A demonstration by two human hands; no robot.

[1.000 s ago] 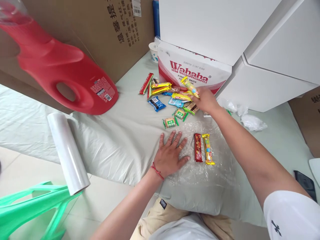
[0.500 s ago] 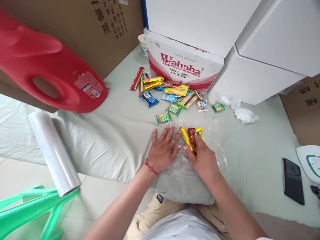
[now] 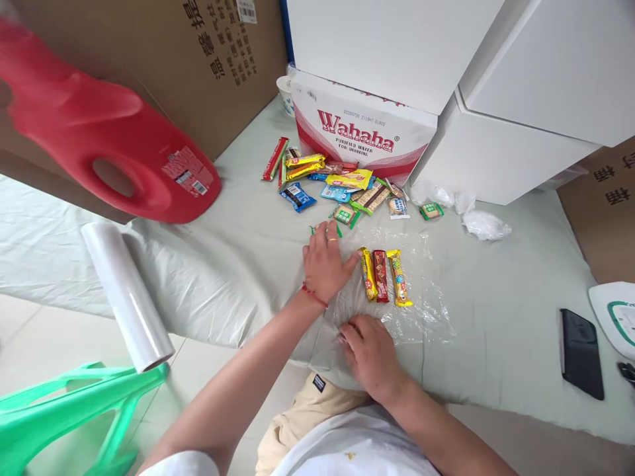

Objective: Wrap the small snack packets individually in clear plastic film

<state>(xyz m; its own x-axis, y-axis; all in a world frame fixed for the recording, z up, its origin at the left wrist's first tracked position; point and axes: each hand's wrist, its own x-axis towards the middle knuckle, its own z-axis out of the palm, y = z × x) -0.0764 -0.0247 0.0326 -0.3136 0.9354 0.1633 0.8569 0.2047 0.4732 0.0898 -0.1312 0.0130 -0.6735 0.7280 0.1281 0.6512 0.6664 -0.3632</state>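
Three wrapped snack bars lie side by side on a sheet of clear plastic film: a yellow bar, a dark red bar and another yellow bar a little apart on the right. My left hand rests at the film's left side, thumb spread towards the first yellow bar. Its fingertips partly cover a green cracker packet. At the film's near left corner is my right hand, fingers curled and closed on the film's edge.
Behind the film lies a pile of wrapped snacks, before a Wahaha carton. A red jug and a roll of film are on the left. At right are crumpled plastic and a phone.
My right hand has left the bars and moved down and left to the film's near edge. My left hand has shifted upwards, over the green cracker packet. The bars now lie fully uncovered.
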